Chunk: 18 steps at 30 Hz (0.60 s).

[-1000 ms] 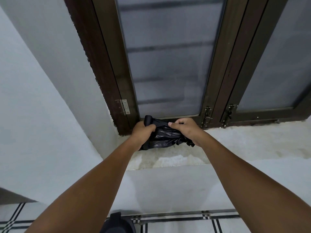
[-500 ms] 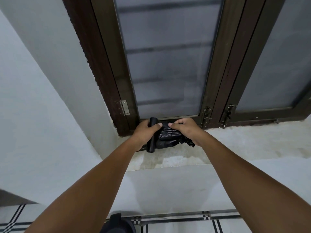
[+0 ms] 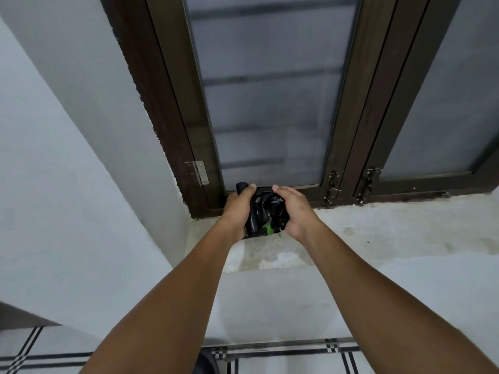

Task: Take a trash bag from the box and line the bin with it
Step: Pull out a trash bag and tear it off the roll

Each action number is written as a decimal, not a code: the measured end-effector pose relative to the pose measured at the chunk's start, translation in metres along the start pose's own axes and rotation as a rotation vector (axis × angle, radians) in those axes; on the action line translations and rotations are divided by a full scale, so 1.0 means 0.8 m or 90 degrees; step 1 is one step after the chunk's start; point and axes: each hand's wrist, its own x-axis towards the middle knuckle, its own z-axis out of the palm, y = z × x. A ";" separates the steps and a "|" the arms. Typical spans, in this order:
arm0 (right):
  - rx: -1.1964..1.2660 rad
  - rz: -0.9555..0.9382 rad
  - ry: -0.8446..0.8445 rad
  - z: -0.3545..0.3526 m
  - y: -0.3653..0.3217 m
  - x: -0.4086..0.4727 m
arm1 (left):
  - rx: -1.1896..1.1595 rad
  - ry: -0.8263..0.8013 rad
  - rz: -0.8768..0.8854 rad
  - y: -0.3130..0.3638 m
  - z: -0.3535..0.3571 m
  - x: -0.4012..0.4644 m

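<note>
On the windowsill, my left hand grips a black roll of trash bags, now turned upright. My right hand has closed around the crumpled black bags, and a green-marked box now shows beneath.

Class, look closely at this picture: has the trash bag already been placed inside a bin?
No. Both the left hand and right hand hold the crumpled black trash bag over the windowsill.

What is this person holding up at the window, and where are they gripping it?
The left hand grips a black bag roll around its middle; the right hand clutches crumpled black plastic.
</note>
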 end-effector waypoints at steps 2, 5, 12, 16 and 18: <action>0.034 0.000 0.020 0.006 0.003 -0.001 | -0.046 0.010 -0.014 0.000 0.005 -0.002; 0.088 0.009 0.042 0.015 0.007 -0.002 | -0.099 0.021 -0.024 0.003 0.013 -0.007; 0.000 0.019 0.022 0.009 0.005 -0.003 | -0.026 0.008 0.005 0.004 0.005 -0.009; -0.125 0.104 -0.089 -0.011 -0.014 -0.006 | 0.076 -0.034 0.075 0.018 -0.012 -0.011; -0.196 0.116 -0.152 -0.016 -0.024 -0.003 | 0.132 -0.049 0.106 0.018 -0.016 -0.010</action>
